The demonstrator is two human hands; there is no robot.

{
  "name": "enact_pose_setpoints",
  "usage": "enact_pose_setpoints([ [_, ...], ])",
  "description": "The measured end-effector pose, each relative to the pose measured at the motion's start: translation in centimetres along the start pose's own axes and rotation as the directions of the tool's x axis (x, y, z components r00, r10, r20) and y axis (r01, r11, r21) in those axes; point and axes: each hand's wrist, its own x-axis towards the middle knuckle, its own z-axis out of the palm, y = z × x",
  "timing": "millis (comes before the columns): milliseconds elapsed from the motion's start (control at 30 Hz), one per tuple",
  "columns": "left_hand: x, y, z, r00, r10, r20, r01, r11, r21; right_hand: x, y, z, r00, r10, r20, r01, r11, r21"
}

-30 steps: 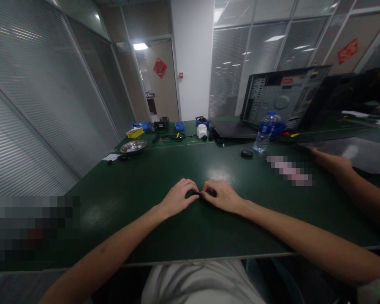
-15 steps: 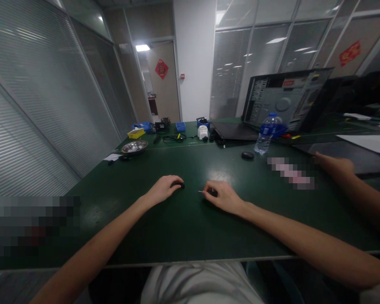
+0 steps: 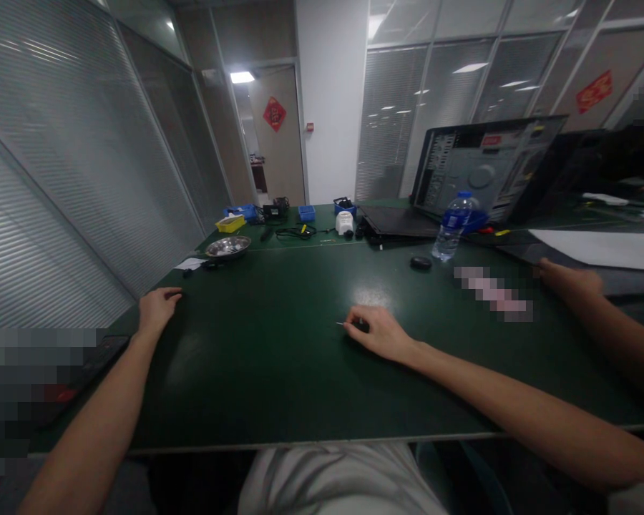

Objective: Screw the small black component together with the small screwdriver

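Note:
My right hand (image 3: pixel 380 332) rests on the green table (image 3: pixel 279 372) near its middle, fingers closed on a small black tool (image 3: pixel 360 326) whose thin metal tip pokes out to the left. My left hand (image 3: pixel 157 309) lies far out at the table's left edge, palm down with fingers loosely curled. Whatever is under it is hidden. A small dark item and a white slip (image 3: pixel 189 265) lie just beyond it.
A metal bowl (image 3: pixel 227 247), yellow and blue bins (image 3: pixel 305 213), cables and a white device (image 3: pixel 343 223) stand at the back. A water bottle (image 3: pixel 451 229), a black round cap (image 3: pixel 421 262) and an open computer case (image 3: pixel 483 168) are back right. Another person's hand (image 3: pixel 569 280) rests at the right.
My hands were together on the small black tool; the left one pulled away with a dark piece and has swung far left to the table edge. The right hand stayed put.

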Motion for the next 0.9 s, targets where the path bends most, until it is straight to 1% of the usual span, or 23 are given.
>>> enact_pose_setpoints([
  [67, 0.1, -0.7, 0.3, 1.000, 0.002, -0.024, -0.002, 1.000, 0.013, 0.0, 0.0, 0.0, 1.000, 0.001, 0.008, -0.001, 1.000, 0.000],
  [133, 0.2, -1.0, 0.6, 0.999, 0.019, -0.050, -0.018, 1.000, 0.022, 0.0, -0.1, 0.0, 1.000, 0.004, 0.013, -0.004, 1.000, -0.001],
  [233, 0.2, -1.0, 0.9, 0.996, 0.033, -0.078, -0.031, 0.999, 0.025, 0.0, -0.2, -0.1, 1.000, 0.004, 0.020, -0.004, 1.000, -0.003],
  [333, 0.0, -0.6, 0.7, 0.995, 0.032, -0.090, -0.029, 0.999, 0.042, 0.1, -0.2, -0.1, 1.000, 0.004, 0.026, -0.004, 1.000, -0.004],
  [633, -0.9, 0.4, 0.0, 0.997, 0.032, -0.077, -0.020, 0.988, 0.150, 0.0, -0.3, -0.2, 1.000, 0.012, 0.027, -0.012, 1.000, -0.009],
  [900, -0.7, 0.6, -0.2, 1.000, -0.004, -0.030, 0.008, 0.991, 0.135, 0.0, -0.4, -0.3, 0.999, 0.010, 0.033, -0.010, 1.000, -0.010],
])
